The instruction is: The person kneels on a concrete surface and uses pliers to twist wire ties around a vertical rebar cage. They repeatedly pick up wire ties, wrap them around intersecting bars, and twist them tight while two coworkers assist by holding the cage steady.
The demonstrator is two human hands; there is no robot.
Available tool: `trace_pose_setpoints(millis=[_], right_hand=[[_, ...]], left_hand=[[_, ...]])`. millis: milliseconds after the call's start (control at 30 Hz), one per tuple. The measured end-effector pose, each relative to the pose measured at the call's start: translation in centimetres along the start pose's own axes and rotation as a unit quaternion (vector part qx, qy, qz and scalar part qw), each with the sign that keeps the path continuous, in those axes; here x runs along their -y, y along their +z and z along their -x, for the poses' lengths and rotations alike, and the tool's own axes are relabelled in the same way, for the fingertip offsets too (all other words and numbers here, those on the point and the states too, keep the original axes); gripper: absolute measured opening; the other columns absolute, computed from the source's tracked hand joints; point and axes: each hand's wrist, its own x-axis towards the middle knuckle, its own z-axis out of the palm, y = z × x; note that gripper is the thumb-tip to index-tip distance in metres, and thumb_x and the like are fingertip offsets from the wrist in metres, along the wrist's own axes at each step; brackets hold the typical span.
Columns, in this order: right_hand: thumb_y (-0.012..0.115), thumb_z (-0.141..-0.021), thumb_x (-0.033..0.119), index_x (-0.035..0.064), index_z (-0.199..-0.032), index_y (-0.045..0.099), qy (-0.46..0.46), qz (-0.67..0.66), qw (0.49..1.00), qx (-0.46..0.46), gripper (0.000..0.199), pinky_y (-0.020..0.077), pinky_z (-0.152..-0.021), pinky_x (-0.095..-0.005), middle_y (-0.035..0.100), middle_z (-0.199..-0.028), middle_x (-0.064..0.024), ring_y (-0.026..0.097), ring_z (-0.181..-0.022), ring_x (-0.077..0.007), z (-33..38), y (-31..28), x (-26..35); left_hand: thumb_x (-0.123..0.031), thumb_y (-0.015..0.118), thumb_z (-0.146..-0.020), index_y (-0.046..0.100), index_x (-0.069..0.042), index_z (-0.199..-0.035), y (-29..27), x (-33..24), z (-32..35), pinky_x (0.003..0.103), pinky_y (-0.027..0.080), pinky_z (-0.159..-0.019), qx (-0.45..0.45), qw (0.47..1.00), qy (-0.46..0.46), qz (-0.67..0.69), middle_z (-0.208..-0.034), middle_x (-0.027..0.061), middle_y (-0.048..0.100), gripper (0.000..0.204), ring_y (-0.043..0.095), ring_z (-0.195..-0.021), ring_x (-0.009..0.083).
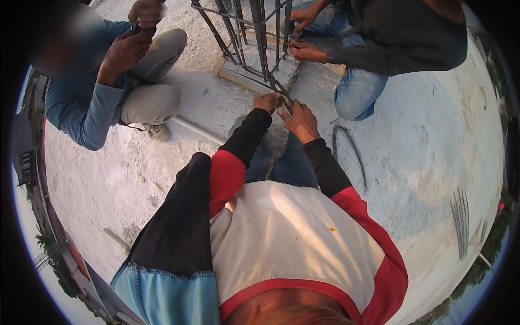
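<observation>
A rusty rebar cage (254, 32) rises from a concrete pad (238, 73) on a pale concrete roof slab. My left hand (267, 101) is closed in a fist at the cage's near bottom corner, against a slanting bar (277, 85). My right hand (299, 120) sits just beside it, fingers curled on the same bar's lower end. Both black-sleeved forearms reach forward over my jeans-clad knees. What lies between my fingers is hidden.
A crouching person in a blue shirt (86, 108) works at the left with both hands raised. Another in a dark top and jeans (401, 38) handles the cage's far side. A wire coil (349, 154) lies right of my knee; a rod bundle (460, 216) lies farther right.
</observation>
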Motion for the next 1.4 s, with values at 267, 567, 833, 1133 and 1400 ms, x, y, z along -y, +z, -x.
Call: trace_pose_setpoints(millis=[267, 567, 833, 1133, 1400], right_hand=[[0.062, -0.105, 0.038, -0.0034, -0.119, 0.062, 0.107, -0.224, 0.962, 0.117, 0.044, 0.0556, -0.057, -0.0416, 0.068, -0.094, -0.0167, 0.068, -0.07, -0.0261, -0.8, 3.0, 0.1], [0.065, -0.104, 0.04, -0.0015, -0.127, 0.06, 0.303, -0.792, 0.486, 0.211, 0.047, 0.0534, -0.052, -0.0329, 0.07, -0.106, -0.0092, 0.064, -0.067, -0.0191, 1.0, 1.1, 1.2], [0.064, -0.104, 0.033, -0.0013, -0.121, 0.061, 0.024, 0.008, 1.0, 0.018, 0.039, 0.0546, -0.06, -0.0353, 0.069, -0.103, -0.0113, 0.067, -0.077, -0.0217, 0.5, 1.0, 1.6], [0.055, -0.11, 0.027, 0.0037, -0.117, 0.063, 0.176, -0.801, 0.514, 0.252, 0.025, 0.0587, -0.063, -0.0352, 0.069, -0.096, -0.0072, 0.069, -0.076, -0.0193, 0.2, 3.8, -2.4], [0.058, -0.108, 0.03, 0.0042, -0.122, 0.062, 0.195, -0.698, 0.642, 0.251, 0.03, 0.0627, -0.072, -0.0346, 0.071, -0.1, -0.0093, 0.073, -0.083, -0.0207, 5.2, 1.3, -3.0]], left_hand=[[-0.033, 0.079, -0.093, 0.077, -0.005, -0.105, -1.8, -1.3, 2.0, 0.037, 0.05, -0.067, 0.023, 0.998, -0.053, -0.018, -0.097, 0.0075, 0.077, 0.031, 0.067, -0.079, 0.0147], [-0.045, 0.079, -0.091, 0.076, -0.011, -0.109, -3.0, -0.4, 0.2, 0.038, 0.051, -0.082, 0.105, 0.988, -0.11, -0.018, -0.098, 0.001, 0.07, 0.038, 0.064, -0.086, 0.019], [-0.044, 0.078, -0.093, 0.074, -0.012, -0.11, -1.6, 0.3, 0.4, 0.038, 0.048, -0.082, 0.065, 0.993, -0.067, -0.066, -0.105, 0.0022, 0.07, 0.037, 0.063, -0.094, 0.0196], [-0.034, 0.077, -0.095, 0.077, -0.007, -0.096, -3.7, -1.7, 1.5, 0.029, 0.048, -0.06, 0.109, 0.991, -0.016, -0.077, -0.093, 0.0067, 0.076, 0.027, 0.069, -0.072, 0.0157], [-0.028, 0.076, -0.091, 0.077, -0.005, -0.118, -5.5, 0.3, 4.9, 0.038, 0.054, -0.083, 0.163, 0.982, -0.022, -0.093, -0.108, 0.0061, 0.076, 0.036, 0.07, -0.094, 0.0195]])
